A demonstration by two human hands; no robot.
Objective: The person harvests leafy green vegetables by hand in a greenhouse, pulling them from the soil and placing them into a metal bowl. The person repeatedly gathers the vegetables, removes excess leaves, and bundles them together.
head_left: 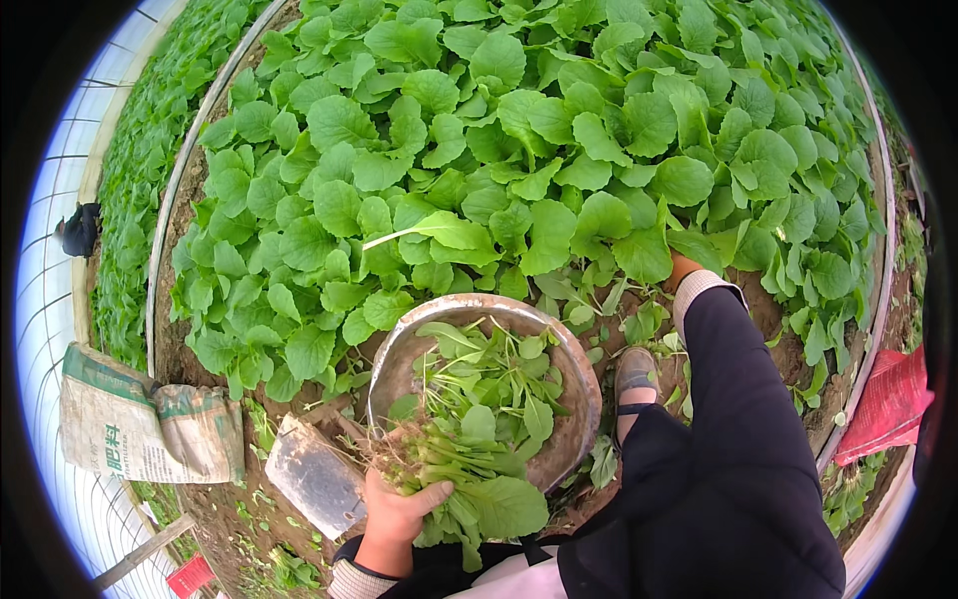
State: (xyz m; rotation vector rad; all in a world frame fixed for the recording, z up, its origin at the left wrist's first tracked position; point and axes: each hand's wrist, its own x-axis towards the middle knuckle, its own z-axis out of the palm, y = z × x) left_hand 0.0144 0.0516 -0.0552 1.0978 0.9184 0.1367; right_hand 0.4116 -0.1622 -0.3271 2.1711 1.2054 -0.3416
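Observation:
My left hand [404,505] holds a bunch of leafy greens [479,479] with soil-covered roots, low over the near rim of a round, worn basin [580,359]. More pulled greens [516,397] lie inside that basin. My right hand [679,271] reaches in among the growing leafy plants [546,232] at the bed's near edge; leaves hide its fingers, so what they touch cannot be seen. One loose plant [441,228] with a pale root rests on top of the leaves.
A dirty fertilizer sack [150,427] lies at left, near a soiled pale block-like object [314,475]. My shoe [636,374] stands right of the basin. Red bags [887,404] lie at far right. Another person [80,230] is far left, beyond the bed's border.

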